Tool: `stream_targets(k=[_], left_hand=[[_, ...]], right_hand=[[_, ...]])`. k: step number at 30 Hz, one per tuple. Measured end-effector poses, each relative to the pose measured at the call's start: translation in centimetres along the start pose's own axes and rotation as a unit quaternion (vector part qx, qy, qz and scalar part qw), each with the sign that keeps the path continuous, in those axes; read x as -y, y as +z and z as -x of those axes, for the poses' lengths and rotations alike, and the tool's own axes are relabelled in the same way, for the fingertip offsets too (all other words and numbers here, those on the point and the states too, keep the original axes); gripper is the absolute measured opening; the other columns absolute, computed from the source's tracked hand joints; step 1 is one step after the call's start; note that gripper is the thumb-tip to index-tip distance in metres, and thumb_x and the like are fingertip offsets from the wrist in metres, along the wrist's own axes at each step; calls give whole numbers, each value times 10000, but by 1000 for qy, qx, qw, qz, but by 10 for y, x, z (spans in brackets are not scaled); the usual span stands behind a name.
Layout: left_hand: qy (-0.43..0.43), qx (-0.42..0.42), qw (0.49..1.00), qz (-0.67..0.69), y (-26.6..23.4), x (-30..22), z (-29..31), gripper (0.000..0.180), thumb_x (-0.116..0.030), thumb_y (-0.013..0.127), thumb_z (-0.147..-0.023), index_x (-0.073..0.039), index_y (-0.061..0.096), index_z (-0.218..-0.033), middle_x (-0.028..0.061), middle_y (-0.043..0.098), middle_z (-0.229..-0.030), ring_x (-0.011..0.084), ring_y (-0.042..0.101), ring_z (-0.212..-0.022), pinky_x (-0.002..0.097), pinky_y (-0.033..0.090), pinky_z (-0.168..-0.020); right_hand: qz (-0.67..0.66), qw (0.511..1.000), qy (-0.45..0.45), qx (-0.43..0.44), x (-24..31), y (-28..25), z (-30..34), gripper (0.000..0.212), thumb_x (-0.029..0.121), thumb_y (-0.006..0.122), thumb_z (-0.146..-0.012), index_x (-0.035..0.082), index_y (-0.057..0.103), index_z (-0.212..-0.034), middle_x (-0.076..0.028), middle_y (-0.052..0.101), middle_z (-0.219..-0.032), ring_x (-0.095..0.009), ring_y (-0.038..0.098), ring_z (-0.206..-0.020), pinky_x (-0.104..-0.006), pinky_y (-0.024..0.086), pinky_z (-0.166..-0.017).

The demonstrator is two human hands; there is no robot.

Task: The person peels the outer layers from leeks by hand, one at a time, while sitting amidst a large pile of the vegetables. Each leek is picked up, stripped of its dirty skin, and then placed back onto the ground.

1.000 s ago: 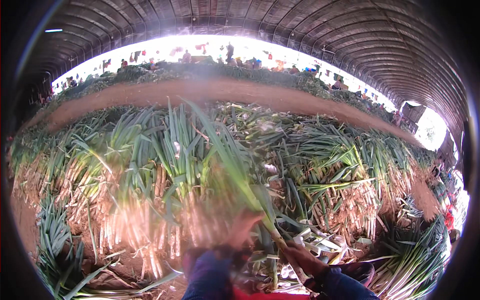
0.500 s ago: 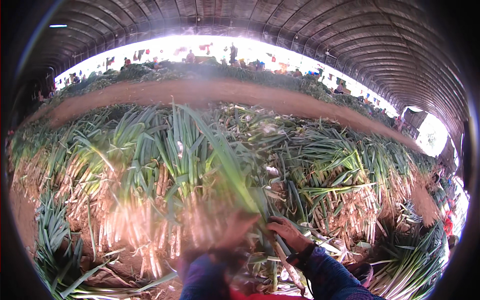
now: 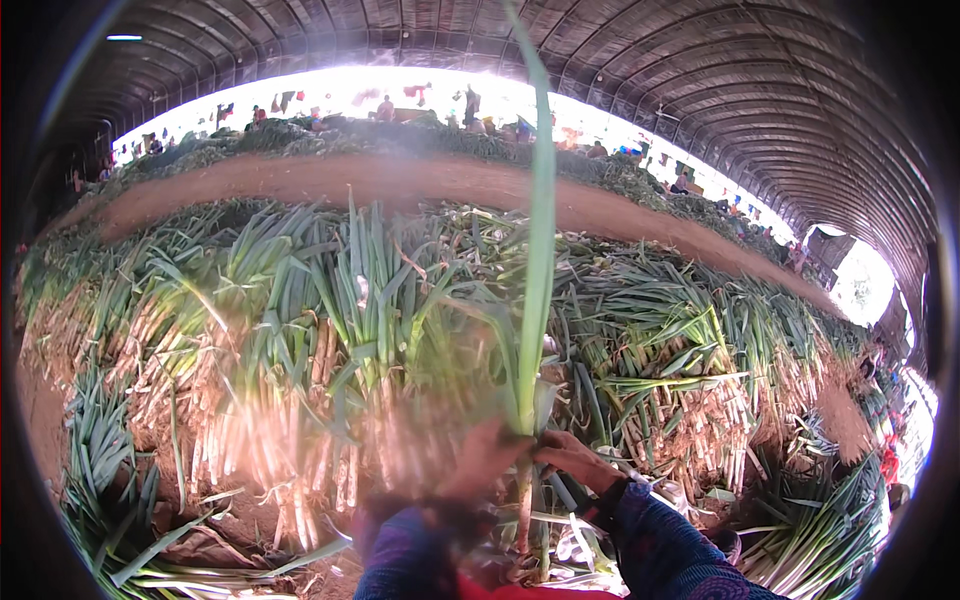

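The leek (image 3: 541,250) stands upright, leaves up and root end down, probably so its neck is easy to reach. The left hand (image 3: 490,456), although blurred, seems to grasp this neck; the right hand (image 3: 575,461) touches it from the right, but whether it pinches, I cannot tell. Bundles (image 3: 690,405) lie right of the leek. Half a second ago, the leek leaned leftward at its top.

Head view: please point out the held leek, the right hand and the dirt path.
Held leek (image 3: 541,262): head view, on its green leaf.
Right hand (image 3: 577,459): head view, on its back.
Dirt path (image 3: 300,180): head view, on its left stretch.
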State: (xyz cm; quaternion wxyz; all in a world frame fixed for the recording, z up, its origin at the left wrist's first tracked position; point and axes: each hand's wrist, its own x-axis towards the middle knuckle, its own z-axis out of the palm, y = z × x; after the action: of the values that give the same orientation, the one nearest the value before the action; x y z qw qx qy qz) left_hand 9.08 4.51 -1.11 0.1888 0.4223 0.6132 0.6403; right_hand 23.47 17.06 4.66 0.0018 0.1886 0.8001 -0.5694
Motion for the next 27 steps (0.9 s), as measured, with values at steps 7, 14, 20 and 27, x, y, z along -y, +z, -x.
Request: stream_targets(k=[7,14,20,27], left_hand=[[-80,51,994,-56,3,-16,14,416,-92,725,-794,-63,604,-1190,45,676,-1015,102,603,-886,278,509,-790],[-24,61,990,124,-20,-31,-5,234,-41,688,-789,-12,660,-1020,65,680,-942,118,615,-857,282,507,-765],[-38,84,972,216,-21,-31,-6,286,-37,683,-836,-43,630,-1116,8,655,-978,105,589,-926,272,475,-847],[-86,126,968,198,-33,-25,-2,304,-77,700,-835,-50,637,-1131,7,653,-1002,114,588,-935,276,466,-868]], right_hand=[[94,993,-64,-14,-39,10,2,275,168,562,-875,-12,601,-1079,-64,603,-992,-148,602,-892,-284,555,-667],[276,935,-213,-64,-26,9,-16,88,60,553,-808,46,622,-860,-97,563,-798,-156,573,-690,-308,483,-604],[-129,991,-24,-28,7,17,-1,272,170,539,-828,-32,597,-1000,-79,641,-867,-172,651,-714,-283,549,-600],[-325,946,14,4,-22,22,10,332,237,562,-858,0,571,-1091,-77,623,-948,-177,625,-831,-317,523,-709]])
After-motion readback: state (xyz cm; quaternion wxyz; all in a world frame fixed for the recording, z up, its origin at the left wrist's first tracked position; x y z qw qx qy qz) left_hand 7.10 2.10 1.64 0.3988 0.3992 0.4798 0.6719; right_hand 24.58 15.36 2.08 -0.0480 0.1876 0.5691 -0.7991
